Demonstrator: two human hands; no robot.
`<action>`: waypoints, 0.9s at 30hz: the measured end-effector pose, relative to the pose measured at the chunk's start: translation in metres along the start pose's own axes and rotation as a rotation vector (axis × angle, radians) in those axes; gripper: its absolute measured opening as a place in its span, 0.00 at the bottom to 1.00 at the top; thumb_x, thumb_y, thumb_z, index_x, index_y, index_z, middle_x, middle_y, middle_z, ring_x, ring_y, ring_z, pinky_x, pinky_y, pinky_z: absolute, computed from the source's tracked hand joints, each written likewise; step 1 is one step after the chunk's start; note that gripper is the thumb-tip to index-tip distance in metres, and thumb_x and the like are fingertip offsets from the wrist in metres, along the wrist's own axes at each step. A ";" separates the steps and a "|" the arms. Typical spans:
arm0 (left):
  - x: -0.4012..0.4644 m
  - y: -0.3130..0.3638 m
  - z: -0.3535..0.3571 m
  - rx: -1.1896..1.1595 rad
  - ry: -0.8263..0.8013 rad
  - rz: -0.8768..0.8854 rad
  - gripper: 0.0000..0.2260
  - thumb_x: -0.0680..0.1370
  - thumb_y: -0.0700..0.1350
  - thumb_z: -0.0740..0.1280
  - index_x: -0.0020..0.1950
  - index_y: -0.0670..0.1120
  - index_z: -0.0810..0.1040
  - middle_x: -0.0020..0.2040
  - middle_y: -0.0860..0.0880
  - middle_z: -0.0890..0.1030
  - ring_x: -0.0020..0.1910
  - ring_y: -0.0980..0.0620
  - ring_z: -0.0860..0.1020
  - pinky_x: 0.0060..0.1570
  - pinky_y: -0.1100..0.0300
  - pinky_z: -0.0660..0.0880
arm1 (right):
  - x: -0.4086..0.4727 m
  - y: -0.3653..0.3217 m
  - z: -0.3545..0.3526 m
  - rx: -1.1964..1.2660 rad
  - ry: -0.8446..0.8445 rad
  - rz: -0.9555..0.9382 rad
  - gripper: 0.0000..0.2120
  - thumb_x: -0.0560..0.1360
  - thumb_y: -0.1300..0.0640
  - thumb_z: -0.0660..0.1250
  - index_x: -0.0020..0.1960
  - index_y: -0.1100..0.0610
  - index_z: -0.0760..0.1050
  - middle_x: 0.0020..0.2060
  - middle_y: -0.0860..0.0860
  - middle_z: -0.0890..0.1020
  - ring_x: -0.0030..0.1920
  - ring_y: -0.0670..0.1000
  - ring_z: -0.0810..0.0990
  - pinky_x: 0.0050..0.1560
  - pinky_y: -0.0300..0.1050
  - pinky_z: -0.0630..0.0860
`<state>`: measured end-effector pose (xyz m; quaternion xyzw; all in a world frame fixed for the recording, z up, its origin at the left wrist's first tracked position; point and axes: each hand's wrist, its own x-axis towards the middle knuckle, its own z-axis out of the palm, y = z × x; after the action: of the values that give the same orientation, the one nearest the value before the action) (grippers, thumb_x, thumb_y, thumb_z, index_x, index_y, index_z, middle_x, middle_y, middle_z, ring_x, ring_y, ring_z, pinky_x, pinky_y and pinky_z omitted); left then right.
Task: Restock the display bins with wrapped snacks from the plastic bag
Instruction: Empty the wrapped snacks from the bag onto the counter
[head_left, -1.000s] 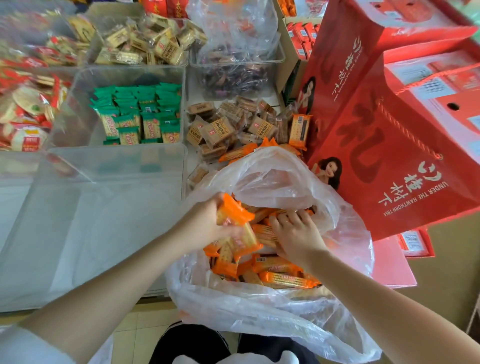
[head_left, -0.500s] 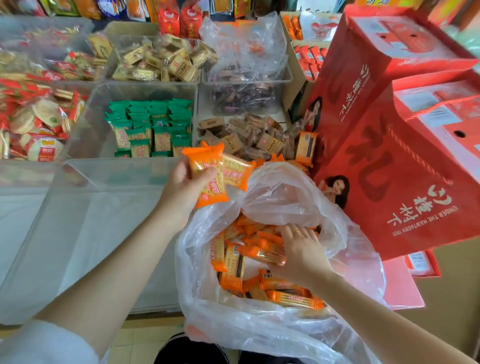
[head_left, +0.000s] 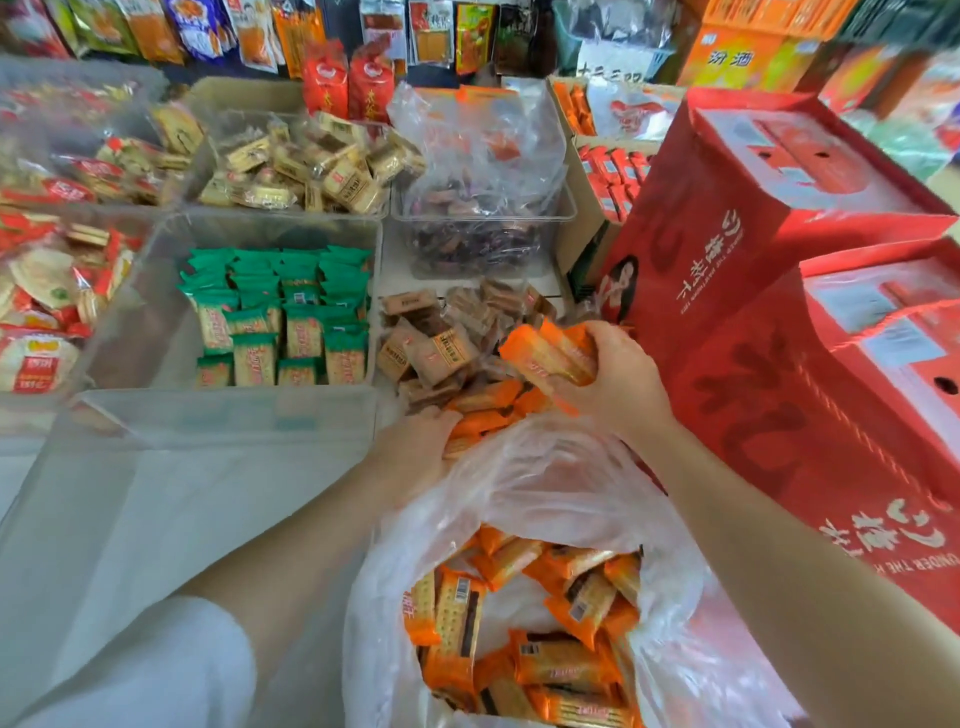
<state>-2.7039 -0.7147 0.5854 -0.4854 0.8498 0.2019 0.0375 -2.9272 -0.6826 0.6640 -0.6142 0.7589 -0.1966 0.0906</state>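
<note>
Red gift boxes (head_left: 769, 291): stacked right, beside the bin.
Plastic bag (head_left: 545, 499): open, near, holding many orange snacks (head_left: 524, 639).
Bin (head_left: 498, 332): brown packs behind, orange packs in front.
Right hand (head_left: 618, 379): clenched round orange packs above the bin; best lowered before release.
Left hand (head_left: 415, 447): on packs at the bin's front; grip unclear.

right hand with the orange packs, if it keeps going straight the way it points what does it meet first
The right hand points up and left with orange packs in its grip. Straight on, it would probably first meet the pile of brown wrapped snacks in the bin ahead, though height above them is unclear.
</note>
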 end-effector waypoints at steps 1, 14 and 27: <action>0.004 0.000 0.001 -0.021 0.017 -0.018 0.23 0.76 0.56 0.64 0.68 0.51 0.67 0.62 0.47 0.73 0.59 0.45 0.74 0.52 0.50 0.75 | 0.009 0.006 0.010 -0.099 -0.072 -0.008 0.26 0.68 0.44 0.71 0.61 0.55 0.70 0.55 0.52 0.76 0.57 0.56 0.74 0.55 0.52 0.70; 0.012 -0.026 -0.037 -0.182 0.412 0.199 0.10 0.74 0.37 0.68 0.55 0.42 0.79 0.52 0.46 0.81 0.49 0.48 0.80 0.45 0.58 0.75 | -0.002 0.020 0.036 -0.245 -0.075 -0.314 0.30 0.69 0.51 0.73 0.67 0.60 0.70 0.62 0.56 0.75 0.63 0.60 0.73 0.61 0.57 0.71; -0.046 -0.059 -0.040 -0.205 0.460 0.231 0.12 0.76 0.44 0.60 0.51 0.40 0.80 0.48 0.45 0.81 0.46 0.47 0.79 0.42 0.56 0.75 | 0.025 -0.075 0.120 -0.560 -0.503 -0.809 0.21 0.78 0.53 0.60 0.71 0.53 0.63 0.71 0.50 0.66 0.71 0.52 0.61 0.72 0.48 0.51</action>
<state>-2.6249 -0.7189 0.6160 -0.4194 0.8609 0.1744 -0.2290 -2.8201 -0.7415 0.5884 -0.8855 0.4405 0.1467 0.0195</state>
